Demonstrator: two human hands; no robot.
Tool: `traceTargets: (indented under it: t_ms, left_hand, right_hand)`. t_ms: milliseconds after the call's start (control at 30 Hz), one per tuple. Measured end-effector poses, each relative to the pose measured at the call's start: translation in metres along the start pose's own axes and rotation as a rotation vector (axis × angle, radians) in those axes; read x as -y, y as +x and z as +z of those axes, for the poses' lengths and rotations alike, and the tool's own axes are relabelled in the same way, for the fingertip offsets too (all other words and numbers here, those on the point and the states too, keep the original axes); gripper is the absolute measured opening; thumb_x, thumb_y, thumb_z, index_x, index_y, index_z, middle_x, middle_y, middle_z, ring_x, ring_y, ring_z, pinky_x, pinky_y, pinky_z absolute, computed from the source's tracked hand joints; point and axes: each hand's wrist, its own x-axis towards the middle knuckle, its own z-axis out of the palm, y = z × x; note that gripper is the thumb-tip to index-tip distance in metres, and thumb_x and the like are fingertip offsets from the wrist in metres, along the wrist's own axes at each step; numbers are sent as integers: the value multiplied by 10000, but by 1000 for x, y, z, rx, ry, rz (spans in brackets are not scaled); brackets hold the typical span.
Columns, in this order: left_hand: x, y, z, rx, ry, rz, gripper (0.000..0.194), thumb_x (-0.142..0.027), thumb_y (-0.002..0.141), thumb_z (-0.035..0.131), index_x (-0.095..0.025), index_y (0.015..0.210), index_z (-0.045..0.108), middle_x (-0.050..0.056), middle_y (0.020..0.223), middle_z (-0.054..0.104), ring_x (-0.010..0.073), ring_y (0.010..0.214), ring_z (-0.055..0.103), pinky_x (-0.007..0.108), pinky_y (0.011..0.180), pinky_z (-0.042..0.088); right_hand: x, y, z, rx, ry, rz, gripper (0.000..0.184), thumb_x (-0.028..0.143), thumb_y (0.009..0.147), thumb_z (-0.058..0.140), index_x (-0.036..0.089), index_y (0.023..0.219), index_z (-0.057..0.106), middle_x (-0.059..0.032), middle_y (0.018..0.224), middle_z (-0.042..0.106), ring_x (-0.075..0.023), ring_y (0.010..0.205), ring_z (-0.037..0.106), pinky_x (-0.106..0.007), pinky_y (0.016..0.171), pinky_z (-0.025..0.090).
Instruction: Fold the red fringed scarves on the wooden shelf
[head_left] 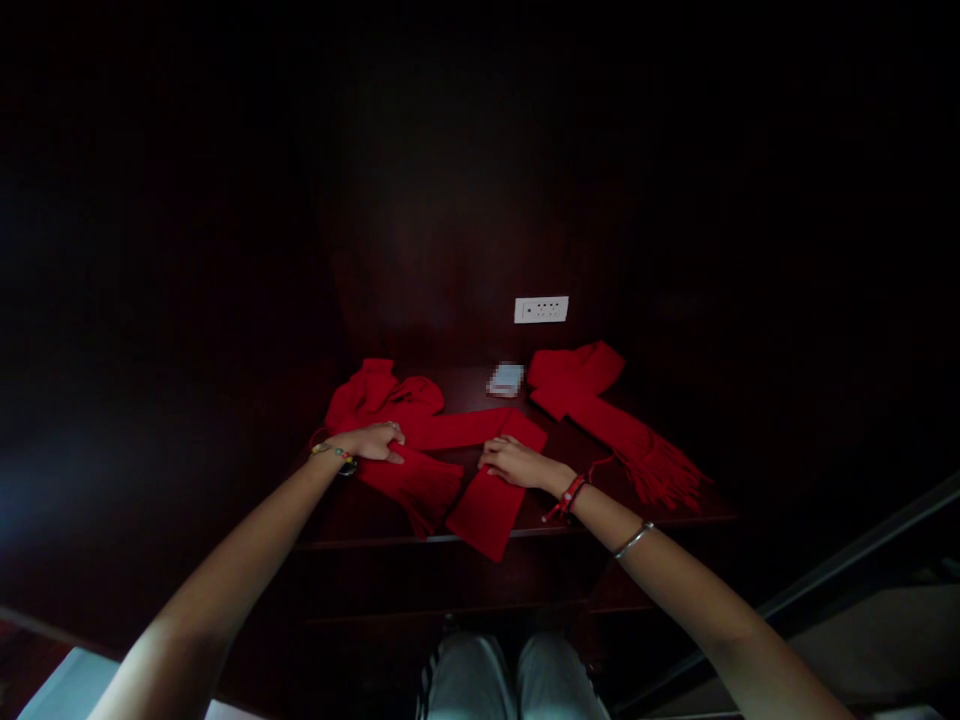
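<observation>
A long red scarf (457, 430) lies loosely across the dark wooden shelf, bunched at the left and folded over at the right, one end hanging past the front edge. At its left part, my left hand (377, 442) is closed on the fabric, just above a fringed end. My right hand (516, 463) grips the scarf near the right fold, fingers curled on the cloth. To the right lies a second red scarf (592, 395), loosely folded, its fringe fanned toward the front; neither hand touches it.
The dark shelf (577, 455) has a front edge just ahead of my knees (517, 675). A small pale item (507, 379), blurred out, lies at the back. A white power socket (541, 310) is on the back wall. Dark panels stand on both sides.
</observation>
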Motion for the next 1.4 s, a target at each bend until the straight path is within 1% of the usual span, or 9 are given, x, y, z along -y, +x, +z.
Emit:
traceTargets:
  t_ms: [133,400,500,600,700,900,1100,1267,1400]
  left_hand:
    - [-4,-7,-13,-40,-231,120,219,-365,727,514,-179,821,581,-3,817,583,147,767,505,207,700,358]
    - [-49,1,-40,-241,-591,165,362,-390,751,518,-144,1014,558,34,1033,584,167,925,500,230,811,350]
    - [-63,21,-33,-209,-638,185,385,-391,751,520,-157,1054,553,36,1088,576,164,950,505,222,824,349]
    - [-77,41,-17,-62,-548,198,349,-363,730,545,-173,1019,589,26,1097,587,165,975,505,212,846,332]
    - [-87,54,-2,25,-500,180,298,-315,684,587,-170,941,632,23,1029,625,174,936,526,219,823,346]
    - [-87,59,12,-47,-681,158,208,-259,622,637,-176,812,648,6,821,664,173,783,563,241,718,397]
    - [-88,68,33,-110,-748,109,245,-135,611,598,-149,853,559,17,794,623,132,728,554,244,680,420]
    - [-88,59,38,-316,-716,75,290,-137,625,603,-142,895,497,5,774,565,105,706,526,228,671,417]
    - [-104,43,37,-526,-501,46,212,-352,783,464,-153,814,531,5,705,554,119,659,510,234,627,391]
  right_hand:
    - [2,-11,-7,-133,38,-25,153,179,844,424,176,879,573,-50,849,563,-157,851,493,-315,839,339]
    - [5,-31,-16,-418,193,11,157,215,873,382,191,867,537,-50,865,572,-157,857,493,-309,836,353]
    - [4,-31,-15,-541,225,65,149,227,870,393,196,866,539,-49,860,570,-158,836,495,-299,793,372]
    - [4,-29,-14,-626,222,107,137,225,866,408,194,867,542,-46,844,573,-159,825,493,-297,775,368]
    - [3,-26,-15,-587,187,97,140,224,865,411,191,869,547,-45,838,573,-159,813,492,-297,772,358]
    - [-3,-3,-24,-396,114,104,148,207,864,409,188,900,552,-50,880,565,-165,861,479,-298,798,333]
    - [-3,19,-16,-354,23,331,92,250,808,512,178,848,553,-76,901,533,-203,880,446,-327,768,340]
    - [-2,-18,1,-525,172,559,185,266,850,428,169,757,555,-60,793,550,-168,774,490,-287,736,380]
    - [4,-60,14,-461,291,663,197,252,836,421,160,819,595,-65,821,583,-171,806,526,-295,769,391]
